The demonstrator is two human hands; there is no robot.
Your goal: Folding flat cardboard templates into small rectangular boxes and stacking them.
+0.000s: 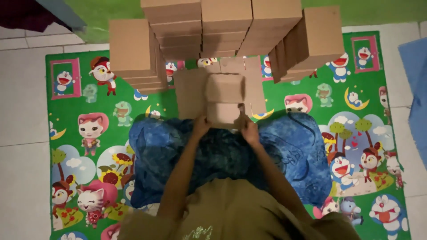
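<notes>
A small brown cardboard box, partly folded with its flaps out, lies on the green cartoon mat just past my knees. My left hand grips its near left corner. On the near right corner my right hand presses a flap. A flat sheet of cardboard spreads under and around the box. Blue patterned cloth covers my lap and legs below the hands.
Stacks of finished brown boxes stand behind the work: one at the left, a tall middle pile, a tilted one at the right. White floor tiles border the mat. Blue fabric lies at the right edge.
</notes>
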